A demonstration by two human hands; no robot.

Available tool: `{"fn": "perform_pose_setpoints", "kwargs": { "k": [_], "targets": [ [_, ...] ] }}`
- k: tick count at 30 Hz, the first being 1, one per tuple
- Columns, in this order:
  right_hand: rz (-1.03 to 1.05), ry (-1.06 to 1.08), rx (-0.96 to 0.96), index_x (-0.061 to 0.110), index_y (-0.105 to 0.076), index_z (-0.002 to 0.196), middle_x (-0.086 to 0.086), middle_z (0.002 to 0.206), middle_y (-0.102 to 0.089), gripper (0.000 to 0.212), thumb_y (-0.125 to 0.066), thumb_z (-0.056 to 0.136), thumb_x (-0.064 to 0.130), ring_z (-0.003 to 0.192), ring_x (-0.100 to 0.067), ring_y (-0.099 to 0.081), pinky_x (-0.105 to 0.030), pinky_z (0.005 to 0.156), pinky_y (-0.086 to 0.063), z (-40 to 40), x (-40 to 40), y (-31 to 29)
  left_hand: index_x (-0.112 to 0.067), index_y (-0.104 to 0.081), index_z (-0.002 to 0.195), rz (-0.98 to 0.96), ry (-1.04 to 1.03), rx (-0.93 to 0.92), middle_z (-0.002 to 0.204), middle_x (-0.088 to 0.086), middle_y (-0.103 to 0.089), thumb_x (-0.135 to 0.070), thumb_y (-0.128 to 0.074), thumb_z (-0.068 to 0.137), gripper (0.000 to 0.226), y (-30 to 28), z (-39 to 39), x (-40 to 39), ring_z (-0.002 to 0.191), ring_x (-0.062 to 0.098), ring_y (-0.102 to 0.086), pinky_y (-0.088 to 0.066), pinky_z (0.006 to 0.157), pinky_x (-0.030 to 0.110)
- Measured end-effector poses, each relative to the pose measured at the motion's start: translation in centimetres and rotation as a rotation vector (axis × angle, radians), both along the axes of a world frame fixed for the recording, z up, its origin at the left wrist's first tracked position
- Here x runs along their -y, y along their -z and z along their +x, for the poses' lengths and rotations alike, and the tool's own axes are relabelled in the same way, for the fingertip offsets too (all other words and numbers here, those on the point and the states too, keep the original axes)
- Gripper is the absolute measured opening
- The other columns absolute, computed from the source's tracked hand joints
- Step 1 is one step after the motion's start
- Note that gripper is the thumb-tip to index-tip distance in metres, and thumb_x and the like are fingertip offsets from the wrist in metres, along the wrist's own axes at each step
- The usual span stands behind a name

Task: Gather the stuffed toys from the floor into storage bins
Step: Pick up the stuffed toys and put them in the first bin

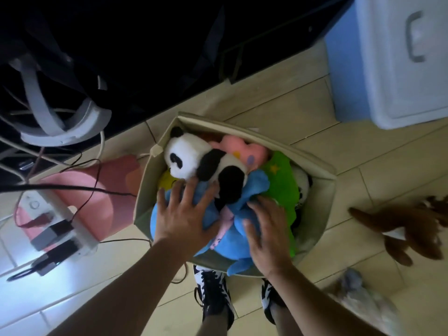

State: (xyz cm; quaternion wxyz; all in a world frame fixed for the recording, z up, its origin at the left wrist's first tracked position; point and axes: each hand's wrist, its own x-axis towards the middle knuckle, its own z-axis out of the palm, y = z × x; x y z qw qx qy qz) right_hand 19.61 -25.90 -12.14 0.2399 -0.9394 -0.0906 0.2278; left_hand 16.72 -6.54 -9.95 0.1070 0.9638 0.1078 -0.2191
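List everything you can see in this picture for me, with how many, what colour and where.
Storage bin: one, beige fabric, on the floor at centre.
Panda toy: one, black and white, on top in the bin.
Blue plush: one, at the near side of the bin, under both hands.
Green plush: one, right side of the bin.
Pink plush: one, far side of the bin.
Brown toy: one, on the floor at right.
Grey toy: one, blurred, floor lower right.
Drawer unit: one, blue and white, upper right.
Power strip: one, white, left.
Left hand: pressing the blue plush.
Right hand: pressing it too.
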Motion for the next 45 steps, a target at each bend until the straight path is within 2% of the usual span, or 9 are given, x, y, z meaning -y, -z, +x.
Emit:
{"fn": "perform_pose_setpoints", "kwargs": {
  "k": [2, 4, 7, 15, 20, 25, 34, 40, 45],
  "targets": [
    [0.001, 0.288, 0.095, 0.017, -0.055, 0.13, -0.018, 0.133, -0.054, 0.053, -0.049, 0.093, 0.054, 0.122, -0.038, -0.052, -0.05, 0.101, -0.047, 0.4, 2.5, -0.2, -0.03, -0.043, 0.14, 0.048, 0.115, 0.011, 0.133, 0.011, -0.054, -0.062, -0.047, 0.077, 0.071, -0.1, 0.1, 0.3, 0.117, 0.041, -0.051, -0.037, 0.098, 0.061],
    [0.003, 0.526, -0.128, 0.019, -0.037, 0.149, -0.017, 0.141, -0.052, 0.07, -0.065, 0.09, 0.044, 0.128, -0.036, -0.051, -0.039, 0.103, -0.045, 1.6, 2.9, 0.3, -0.027, -0.038, 0.143, 0.066, 0.159, 0.022, 0.133, 0.008, -0.056, -0.053, -0.043, 0.083, 0.066, -0.1, 0.5, 1.1, 0.117, 0.038, -0.052, -0.037, 0.098, 0.061],
    [0.106, 0.493, -0.407, 0.029, -0.012, 0.159, -0.006, 0.14, -0.059, 0.086, -0.067, 0.093, 0.026, 0.125, -0.025, -0.06, -0.022, 0.096, -0.043, 3.1, 2.8, 1.4, -0.031, -0.031, 0.148, 0.062, 0.154, 0.043, 0.134, 0.007, -0.055, -0.049, -0.045, 0.085, 0.067, -0.4, 1.4, 2.0, 0.117, 0.036, -0.053, -0.036, 0.101, 0.059],
    [-0.183, 0.578, -0.234, 0.027, -0.017, 0.159, -0.024, 0.136, -0.042, 0.076, -0.057, 0.096, 0.017, 0.127, -0.042, -0.046, -0.048, 0.107, -0.042, 4.1, 6.5, 0.9, -0.038, -0.025, 0.148, 0.072, 0.267, 0.005, 0.141, 0.011, -0.045, -0.07, -0.047, 0.077, 0.081, 0.0, 2.9, 2.8, 0.111, 0.039, -0.053, -0.036, 0.096, 0.057],
    [-0.259, 0.12, 0.288, 0.024, -0.038, 0.146, -0.015, 0.146, -0.037, 0.07, -0.066, 0.081, 0.027, 0.133, -0.041, -0.037, -0.058, 0.111, -0.038, 3.7, 2.6, -0.8, -0.037, -0.018, 0.149, 0.107, 0.335, -0.024, 0.14, 0.015, -0.043, -0.068, -0.052, 0.076, 0.087, 1.0, 4.3, 3.4, 0.099, 0.041, -0.056, -0.04, 0.088, 0.051],
    [-0.124, -0.347, 0.176, 0.023, -0.025, 0.154, -0.007, 0.161, -0.034, 0.072, -0.041, 0.091, 0.056, 0.148, -0.032, -0.034, -0.061, 0.119, -0.021, 3.2, -1.4, 0.8, -0.03, -0.035, 0.143, 0.031, 0.241, 0.056, 0.13, 0.006, -0.057, -0.05, -0.059, 0.072, 0.078, 1.3, 4.0, 2.5, 0.089, 0.034, -0.063, -0.049, 0.083, 0.045],
    [-0.355, -0.253, -0.019, 0.021, -0.037, 0.151, -0.005, 0.137, -0.065, 0.076, -0.039, 0.083, 0.055, 0.12, -0.027, -0.067, -0.044, 0.114, -0.017, 4.1, -0.8, 3.4, -0.034, -0.057, 0.13, -0.175, 0.097, 0.098, 0.126, -0.006, -0.062, -0.052, -0.054, 0.071, 0.062, 0.1, 4.0, 0.8, 0.102, 0.022, -0.065, -0.051, 0.09, 0.037],
    [-0.516, -0.188, -0.093, 0.028, -0.034, 0.153, -0.002, 0.139, -0.063, 0.076, -0.032, 0.081, 0.051, 0.127, -0.023, -0.062, -0.048, 0.114, -0.011, 4.1, 3.4, 1.2, -0.031, -0.05, 0.136, -0.211, 0.196, 0.086, 0.134, -0.006, -0.057, -0.059, -0.05, 0.07, 0.071, -1.3, 5.1, 3.8, 0.109, 0.023, -0.061, -0.045, 0.099, 0.043],
    [-0.448, -0.158, -0.306, 0.026, -0.018, 0.159, 0.002, 0.164, -0.029, 0.098, -0.001, 0.07, 0.064, 0.151, -0.019, -0.03, -0.048, 0.124, 0.007, 6.5, 2.7, 1.6, -0.032, -0.055, 0.129, -0.198, 0.235, 0.142, 0.13, -0.006, -0.06, -0.055, -0.06, 0.066, 0.068, 0.2, 8.1, 4.2, 0.106, 0.023, -0.063, -0.045, 0.097, 0.042]
  ]
}}
